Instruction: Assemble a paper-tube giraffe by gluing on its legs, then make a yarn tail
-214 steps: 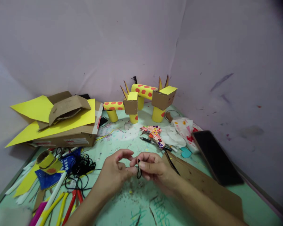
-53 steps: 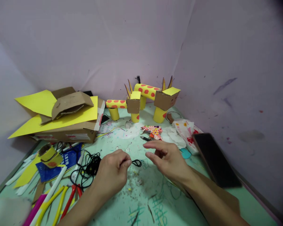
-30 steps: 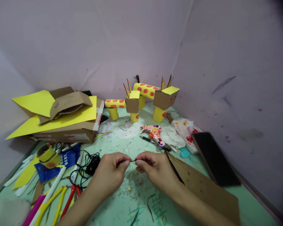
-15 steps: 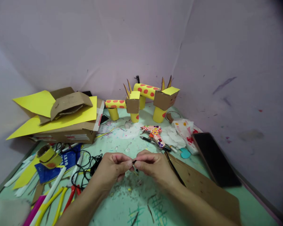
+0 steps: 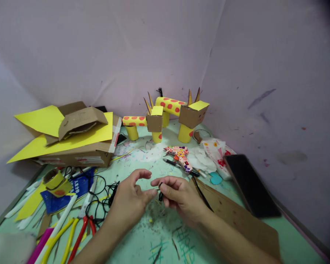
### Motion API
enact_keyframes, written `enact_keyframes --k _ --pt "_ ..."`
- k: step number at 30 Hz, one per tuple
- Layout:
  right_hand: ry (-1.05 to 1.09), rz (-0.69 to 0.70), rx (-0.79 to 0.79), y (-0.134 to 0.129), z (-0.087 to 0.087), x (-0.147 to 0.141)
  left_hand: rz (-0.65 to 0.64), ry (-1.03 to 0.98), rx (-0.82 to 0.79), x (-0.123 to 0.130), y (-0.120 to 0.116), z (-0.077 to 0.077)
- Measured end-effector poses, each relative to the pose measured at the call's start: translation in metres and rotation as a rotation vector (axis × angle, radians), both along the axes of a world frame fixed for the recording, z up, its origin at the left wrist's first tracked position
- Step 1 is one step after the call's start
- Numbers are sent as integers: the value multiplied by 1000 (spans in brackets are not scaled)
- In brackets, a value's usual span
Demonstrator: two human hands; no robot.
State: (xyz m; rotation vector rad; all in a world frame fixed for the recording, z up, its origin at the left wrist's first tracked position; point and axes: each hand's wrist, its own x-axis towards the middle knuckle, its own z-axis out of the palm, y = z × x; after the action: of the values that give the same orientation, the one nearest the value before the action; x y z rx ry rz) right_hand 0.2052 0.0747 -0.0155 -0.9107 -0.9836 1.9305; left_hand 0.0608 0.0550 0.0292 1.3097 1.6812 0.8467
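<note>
Over the green table (image 5: 143, 242), my right hand (image 5: 180, 196) pinches a small piece of black cord (image 5: 161, 196) between thumb and fingers. Its short strands hang below the fingertips. My left hand (image 5: 132, 196) is just left of it, thumb stretched out to the cord and index finger raised apart, with nothing gripped. Behind the left wrist lies a tangle of black cord (image 5: 100, 198). Two yellow giraffe-like figures with red spots, a smaller one (image 5: 154, 124) and a larger one (image 5: 194, 115), stand at the back.
Cardboard and yellow paper (image 5: 85, 141) are piled at the back left. Scissors (image 5: 81, 238), a yellow roll (image 5: 57, 182) and white sticks lie at the left. A patterned glue gun (image 5: 181, 157), pens, a phone (image 5: 251, 185) and a cardboard sheet (image 5: 242, 220) lie right.
My left fingers have opened and let go of the black piece, the index finger lifting away. My right hand keeps it and has turned slightly, showing more of the strands.
</note>
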Motion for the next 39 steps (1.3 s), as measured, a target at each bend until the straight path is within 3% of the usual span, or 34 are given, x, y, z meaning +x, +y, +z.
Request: enact_keyframes --k 6,12,18,24,29,34,39 --pt "63 85 -74 0 3 0 -170 -11 284 -8 -5 13" --pt "63 195 -128 -1 5 0 -397 -131 214 -11 -4 13" --pt "118 256 -199 -2 2 0 -408 -256 215 -14 -4 10" --pt "104 238 -199 -2 3 -1 -391 -218 270 -13 -4 6" --pt "35 202 -116 -1 2 0 -397 -94 306 -12 -1 3" --pt "-113 174 94 -1 4 2 -403 106 352 -13 0 -2" --pt "-194 178 181 -1 -2 -1 -325 39 323 -12 0 -3"
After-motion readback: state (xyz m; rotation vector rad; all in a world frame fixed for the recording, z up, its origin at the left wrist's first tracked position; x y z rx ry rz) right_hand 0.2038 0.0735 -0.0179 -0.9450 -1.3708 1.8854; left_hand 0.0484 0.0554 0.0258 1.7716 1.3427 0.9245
